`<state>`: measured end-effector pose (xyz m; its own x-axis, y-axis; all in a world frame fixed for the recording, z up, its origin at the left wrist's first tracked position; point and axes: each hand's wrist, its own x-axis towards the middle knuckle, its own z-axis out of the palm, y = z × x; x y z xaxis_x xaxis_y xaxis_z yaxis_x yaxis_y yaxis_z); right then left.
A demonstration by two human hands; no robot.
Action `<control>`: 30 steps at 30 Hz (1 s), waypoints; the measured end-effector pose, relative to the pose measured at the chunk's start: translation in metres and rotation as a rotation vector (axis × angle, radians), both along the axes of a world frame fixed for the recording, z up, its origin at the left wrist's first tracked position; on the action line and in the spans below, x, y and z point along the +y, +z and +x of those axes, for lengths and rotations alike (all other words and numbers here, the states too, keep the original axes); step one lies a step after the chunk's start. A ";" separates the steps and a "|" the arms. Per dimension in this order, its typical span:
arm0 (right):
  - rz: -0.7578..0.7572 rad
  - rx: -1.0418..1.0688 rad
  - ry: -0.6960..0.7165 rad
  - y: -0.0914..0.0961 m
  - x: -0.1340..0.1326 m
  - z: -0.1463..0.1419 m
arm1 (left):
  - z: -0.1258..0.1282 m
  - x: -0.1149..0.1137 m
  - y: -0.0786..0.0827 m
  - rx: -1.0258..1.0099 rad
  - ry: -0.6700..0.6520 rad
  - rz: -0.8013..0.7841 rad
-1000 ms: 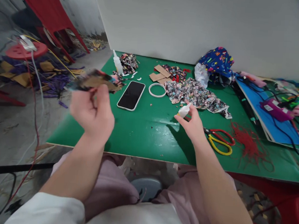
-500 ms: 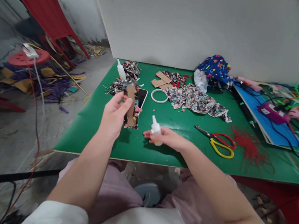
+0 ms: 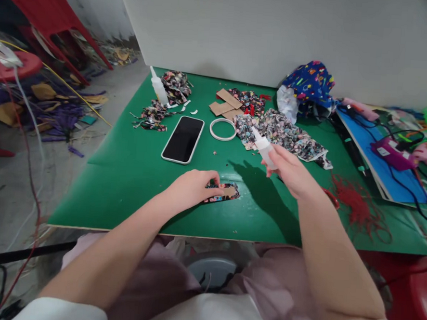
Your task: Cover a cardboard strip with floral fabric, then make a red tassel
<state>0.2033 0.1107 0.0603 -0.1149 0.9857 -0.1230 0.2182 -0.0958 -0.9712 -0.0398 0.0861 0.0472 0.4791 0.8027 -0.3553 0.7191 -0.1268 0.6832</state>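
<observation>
— At the near edge of the bench point(image 3: 125, 183), dead centre, I'm watching the left hand point(image 3: 192, 190) lying palm down, its fingertips pressing flat on a fabric-wrapped strip point(image 3: 229, 193). Nothing is being pinched there.

— And the other one?

— The right hand point(image 3: 292, 173) is hovering at two o'clock from the strip, fingers curling round a small squeeze bottle point(image 3: 263, 148), with the nozzle tilting toward eleven o'clock.

— How is the strip looking to handle?

— I'm judging it light and fairly stiff: bare card is showing at its right end and printed cloth is folding over the edges. It's lying flat on the bench, so I'm reckoning the free short end or the long edges are the places to take it. The cloth may be prone to peeling if tugged. The bottle is looking soft-walled, so a grip round its body is suiting it.

— What's lying around?

— A phone point(image 3: 183, 139) at eleven o'clock from the left hand, a white ring point(image 3: 210, 129) at twelve from the strip, printed fabric scraps point(image 3: 287, 138) behind the right hand, and a second bottle point(image 3: 157, 86) far off at ten.
</observation>
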 end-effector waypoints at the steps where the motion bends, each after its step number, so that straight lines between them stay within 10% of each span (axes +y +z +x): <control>1: 0.040 0.003 -0.047 0.004 0.000 0.009 | 0.003 0.002 0.001 0.049 -0.023 0.032; 7: 0.293 0.242 -0.336 0.025 -0.002 0.069 | 0.027 0.005 0.003 0.300 -0.192 0.335; 11: 0.211 -0.090 -0.434 0.017 -0.003 0.085 | 0.029 0.001 -0.008 0.308 -0.226 0.641; 20: -0.376 -0.770 -0.081 0.014 -0.015 0.110 | 0.056 0.000 -0.006 0.140 -0.361 0.785; 30: -0.190 -1.061 -0.014 0.017 -0.030 0.134 | 0.182 -0.035 -0.015 -0.048 -0.800 0.852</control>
<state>0.3370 0.0810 0.0770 0.1514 0.9405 -0.3041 0.9379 -0.2338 -0.2561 0.1426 0.0508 0.0322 0.9540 0.2360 0.1848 0.2024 -0.9620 0.1832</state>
